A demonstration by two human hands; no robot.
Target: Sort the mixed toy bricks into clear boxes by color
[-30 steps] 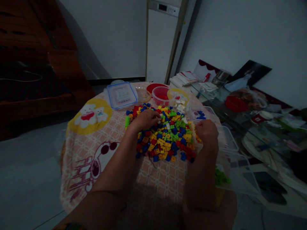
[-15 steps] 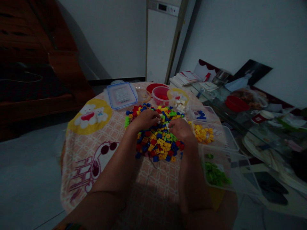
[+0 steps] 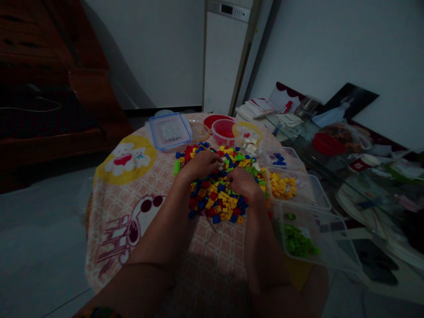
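Resting over the mixed heap of toy bricks, my left hand lies at its upper left with the fingers curled toward the middle; a pale bit shows near their tips, but I cannot tell whether I pinch it. My right hand is just beside, bent down onto the heap's right half, and its fingertips are too dim for me to say if they grip anything. The heap spreads across the patterned tablecloth in front of me. To my right, clear containers hold blue bricks, yellow bricks and green bricks. White bricks sit beyond the heap, near a round tub with red inside.
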